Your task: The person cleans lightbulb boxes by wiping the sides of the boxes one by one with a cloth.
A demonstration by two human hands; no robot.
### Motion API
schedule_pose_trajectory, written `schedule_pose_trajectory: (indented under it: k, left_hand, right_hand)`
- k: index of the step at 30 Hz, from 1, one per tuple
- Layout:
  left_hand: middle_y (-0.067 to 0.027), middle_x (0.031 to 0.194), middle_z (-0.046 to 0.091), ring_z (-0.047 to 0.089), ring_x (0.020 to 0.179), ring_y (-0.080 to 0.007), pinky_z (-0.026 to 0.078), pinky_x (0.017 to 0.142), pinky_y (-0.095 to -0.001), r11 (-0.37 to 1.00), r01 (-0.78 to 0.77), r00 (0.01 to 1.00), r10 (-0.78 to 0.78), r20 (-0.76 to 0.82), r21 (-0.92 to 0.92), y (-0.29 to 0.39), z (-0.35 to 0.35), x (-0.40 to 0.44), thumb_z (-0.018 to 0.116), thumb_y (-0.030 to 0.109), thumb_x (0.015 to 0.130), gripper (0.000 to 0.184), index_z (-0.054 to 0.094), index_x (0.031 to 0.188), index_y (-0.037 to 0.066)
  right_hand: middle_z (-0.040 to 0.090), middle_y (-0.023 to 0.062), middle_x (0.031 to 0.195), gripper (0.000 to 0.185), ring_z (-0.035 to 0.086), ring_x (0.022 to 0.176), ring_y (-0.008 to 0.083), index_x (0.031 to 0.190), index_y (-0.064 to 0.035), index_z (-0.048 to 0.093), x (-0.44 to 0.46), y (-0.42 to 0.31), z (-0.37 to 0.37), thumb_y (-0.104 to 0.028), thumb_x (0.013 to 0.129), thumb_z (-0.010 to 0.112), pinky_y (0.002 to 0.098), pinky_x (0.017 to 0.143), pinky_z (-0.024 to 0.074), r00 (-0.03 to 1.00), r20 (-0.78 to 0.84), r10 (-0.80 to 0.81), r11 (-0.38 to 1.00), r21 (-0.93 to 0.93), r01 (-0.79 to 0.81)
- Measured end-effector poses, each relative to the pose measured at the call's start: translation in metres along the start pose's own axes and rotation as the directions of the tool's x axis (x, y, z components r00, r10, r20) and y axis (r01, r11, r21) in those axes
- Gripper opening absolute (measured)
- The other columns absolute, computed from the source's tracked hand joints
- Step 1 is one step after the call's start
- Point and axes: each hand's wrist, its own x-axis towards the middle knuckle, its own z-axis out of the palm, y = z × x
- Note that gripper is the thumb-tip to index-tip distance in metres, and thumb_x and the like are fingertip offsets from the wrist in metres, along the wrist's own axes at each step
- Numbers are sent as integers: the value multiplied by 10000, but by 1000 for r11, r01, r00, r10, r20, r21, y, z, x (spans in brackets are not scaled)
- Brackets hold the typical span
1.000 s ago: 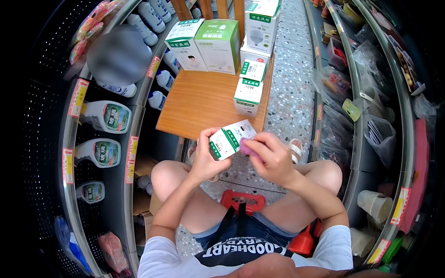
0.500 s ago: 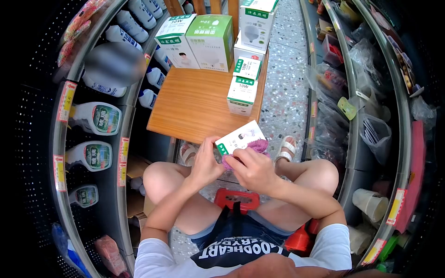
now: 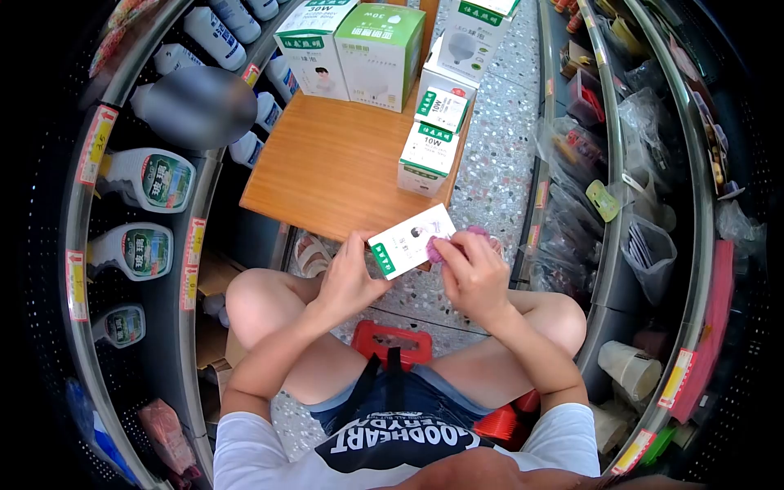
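In the head view my left hand [image 3: 352,279] grips the green end of a small white light bulb box [image 3: 406,245], tilted in front of my lap. My right hand [image 3: 480,278] pinches a purple cloth [image 3: 436,248] against the right part of the box's printed face. More of the cloth bunches up behind my fingers. Just beyond the box is the near edge of a wooden table [image 3: 327,184]. On its right side stand two small 10W bulb boxes [image 3: 427,159], one behind the other.
Larger 30W bulb boxes [image 3: 377,57] stand at the table's back, with a tall LED bulb box [image 3: 474,41] at its right. Shelves with spray bottles [image 3: 167,181] line the left, bagged goods [image 3: 649,237] the right. A red plastic stool [image 3: 394,341] is below my lap.
My right hand has moved right and up with the purple cloth, away from the box's green end, uncovering more of its face. The whole view has shifted slightly.
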Motion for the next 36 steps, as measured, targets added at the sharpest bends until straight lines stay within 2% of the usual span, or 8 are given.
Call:
schedule_pose_trajectory:
  k: [2,7,11,15,18,21,27,36]
  left_hand:
    - [-232,1138,634,632,1113,-388,515,924,-425,999,-30,1000,30,-9,26,-3,1,0,888,146,684,698,472,1222,-8]
    - [-242,1154,597,594,1125,-415,497,924,-460,1000,-11,1000,11,9,-14,3,-2,0,821,82,685,677,469,1255,-11]
    - [-238,1154,594,590,1135,-412,494,933,-460,1000,-15,1000,15,7,-19,-1,-3,-1,821,86,686,694,463,1273,-12]
    - [-218,1154,600,595,1132,-399,501,926,-450,996,-79,996,80,-34,37,2,-3,-2,818,87,687,669,483,1259,-8]
    - [-205,1153,603,599,1123,-391,509,917,-439,991,-114,993,117,-30,76,6,-1,-1,813,79,679,654,499,1246,-5]
    - [-199,1146,604,602,1106,-390,515,907,-435,985,-156,987,159,-27,77,10,1,0,807,67,667,648,510,1239,1]
    - [-199,1134,601,600,1095,-398,517,906,-440,975,-208,977,210,-22,72,11,2,1,801,51,659,650,514,1240,9]
    - [-210,1151,592,595,1121,-402,509,926,-443,992,-121,993,121,10,41,1,5,0,808,71,663,682,482,1256,-21]
  right_hand:
    - [628,77,941,356,642,810,265,1058,-81,723,-1,8,-2,-13,710,703,369,652,525,999,-22,23,1000,-16,-23]
    - [622,46,934,291,634,807,241,1014,-91,718,-1,22,-6,-47,727,710,368,635,522,994,-84,68,989,-127,-78]
    - [622,55,926,254,649,829,256,999,-78,718,-3,41,-12,-43,749,695,385,660,538,970,-79,231,962,-130,-240]
    - [631,64,932,285,653,821,256,1026,-69,724,7,17,-22,-51,743,705,363,654,540,983,-148,104,994,-26,-109]
    - [639,76,953,345,653,779,247,1041,-64,738,12,-7,-22,-17,700,715,344,640,531,984,-147,-102,993,42,109]
    - [639,66,967,358,647,780,224,1051,-65,727,14,-26,-10,-39,694,722,326,624,520,973,-109,-205,974,73,214]
    - [623,58,973,373,625,786,217,1090,-66,700,8,-35,17,-82,718,721,331,612,513,978,34,-207,977,61,205]
    - [625,54,948,370,634,797,230,1081,-77,721,14,-22,12,-65,711,724,353,620,520,999,22,-46,999,-22,46]
